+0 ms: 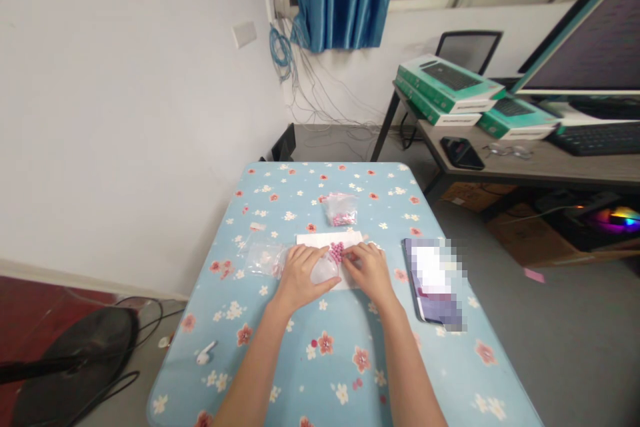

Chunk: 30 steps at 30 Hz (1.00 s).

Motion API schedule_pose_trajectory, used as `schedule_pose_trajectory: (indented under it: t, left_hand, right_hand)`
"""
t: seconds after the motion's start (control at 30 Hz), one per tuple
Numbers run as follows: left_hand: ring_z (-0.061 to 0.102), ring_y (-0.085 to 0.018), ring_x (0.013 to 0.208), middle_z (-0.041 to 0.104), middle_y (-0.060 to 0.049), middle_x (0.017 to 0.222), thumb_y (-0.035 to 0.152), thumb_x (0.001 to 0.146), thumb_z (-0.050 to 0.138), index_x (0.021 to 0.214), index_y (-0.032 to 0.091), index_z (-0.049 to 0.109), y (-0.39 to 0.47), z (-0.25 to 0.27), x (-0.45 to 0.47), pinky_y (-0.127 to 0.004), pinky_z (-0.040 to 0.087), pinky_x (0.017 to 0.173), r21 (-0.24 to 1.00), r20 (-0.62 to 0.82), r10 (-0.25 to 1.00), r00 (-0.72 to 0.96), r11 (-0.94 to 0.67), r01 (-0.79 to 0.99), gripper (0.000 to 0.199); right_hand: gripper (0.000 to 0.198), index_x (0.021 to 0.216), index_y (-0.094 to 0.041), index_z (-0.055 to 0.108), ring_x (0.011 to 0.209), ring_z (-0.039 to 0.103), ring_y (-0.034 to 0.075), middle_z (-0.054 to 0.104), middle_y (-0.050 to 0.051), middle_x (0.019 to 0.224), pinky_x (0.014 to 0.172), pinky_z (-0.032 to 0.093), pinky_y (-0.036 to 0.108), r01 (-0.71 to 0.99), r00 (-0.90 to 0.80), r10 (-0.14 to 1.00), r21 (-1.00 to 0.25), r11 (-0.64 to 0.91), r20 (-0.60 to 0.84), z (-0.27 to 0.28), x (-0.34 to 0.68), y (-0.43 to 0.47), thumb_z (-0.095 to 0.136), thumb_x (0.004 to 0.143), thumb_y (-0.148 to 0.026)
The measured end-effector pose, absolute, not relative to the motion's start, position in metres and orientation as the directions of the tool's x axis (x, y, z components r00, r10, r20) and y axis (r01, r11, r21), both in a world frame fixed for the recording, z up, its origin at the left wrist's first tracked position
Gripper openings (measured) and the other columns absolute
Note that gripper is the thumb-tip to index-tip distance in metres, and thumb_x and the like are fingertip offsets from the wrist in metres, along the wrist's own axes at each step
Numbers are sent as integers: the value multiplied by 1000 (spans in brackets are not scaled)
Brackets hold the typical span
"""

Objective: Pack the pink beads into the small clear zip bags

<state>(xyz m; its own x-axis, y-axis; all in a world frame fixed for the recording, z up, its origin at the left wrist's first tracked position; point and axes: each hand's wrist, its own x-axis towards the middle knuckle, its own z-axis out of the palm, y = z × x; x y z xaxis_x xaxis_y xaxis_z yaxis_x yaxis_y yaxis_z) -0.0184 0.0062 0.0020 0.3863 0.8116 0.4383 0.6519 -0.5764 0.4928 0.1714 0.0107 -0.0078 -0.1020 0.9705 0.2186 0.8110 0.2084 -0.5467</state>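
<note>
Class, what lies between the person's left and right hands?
In the head view, a cluster of small pink pieces and a pale translucent item lie there, on a white sheet.

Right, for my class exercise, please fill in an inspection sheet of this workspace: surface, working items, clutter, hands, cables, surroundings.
Surface: light blue flower-patterned table, rounded corners.
Working items: small round pink beads on a flat white sheet; red-topped clear plastic bag with pink pieces beyond; flat transparent plastic bag by the left hand.
Clutter: white plastic earbud, front left; dark-edged rectangular device, right, screen pixelated.
Hands: left hand spread beside a translucent object; right hand at the beads, grip unclear.
Cables: blue coiled cable by the white wall; black cables, lower left.
Surroundings: shiny blue curtain; grey-brown desk with green-and-white boxes.
</note>
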Motion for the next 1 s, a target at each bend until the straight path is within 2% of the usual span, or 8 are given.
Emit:
schedule_pose_trajectory:
  t: [0.3,0.4,0.5,0.6,0.87,1.0]
  left_hand:
    - [60,-23,93,67,-5,97,44,74,68,116,22,55,6,1,-18,-43,40,92,492,439,812,384,-575,653,50]
    - [59,-23,92,67,-5,97,44,74,68,116,22,55,7,1,-19,-43,40,92,492,442,811,384,-577,652,50]
    - [59,-23,92,66,-6,96,45,74,68,116,21,56,6,1,-18,-42,40,91,493,441,811,384,-577,652,49]
    - [59,-23,93,66,-6,96,46,74,67,116,20,56,6,2,-18,-42,40,91,486,441,811,385,-576,657,50]
    - [59,-23,92,67,-6,96,46,73,68,116,21,57,6,3,-17,-41,41,90,484,436,813,385,-573,662,50]
    - [59,-23,92,67,-6,96,46,74,67,115,21,57,6,2,-18,-42,41,90,489,443,812,379,-573,658,49]
  right_hand:
    - [12,81,-23,66,75,49,20,63,2,73,72,31,32,803,-85,968,-559,206,234,-10,172,12,54,84,-24]
    - [12,79,-22,66,72,51,19,63,2,71,73,34,33,718,-70,969,-663,214,237,-6,172,12,55,84,-26]
    - [12,79,-21,65,71,53,18,65,2,75,73,38,32,520,-63,970,-822,233,235,0,170,11,58,82,-30]
    - [14,80,-20,66,75,54,18,64,3,76,73,41,32,368,-67,973,-901,230,221,6,167,10,61,80,-33]
    - [13,80,-21,67,79,56,19,65,3,77,77,42,34,343,-174,968,-910,233,182,7,159,8,60,80,-32]
    - [13,81,-21,67,78,56,19,64,3,77,75,42,34,349,-129,972,-908,231,198,6,163,9,59,80,-31]
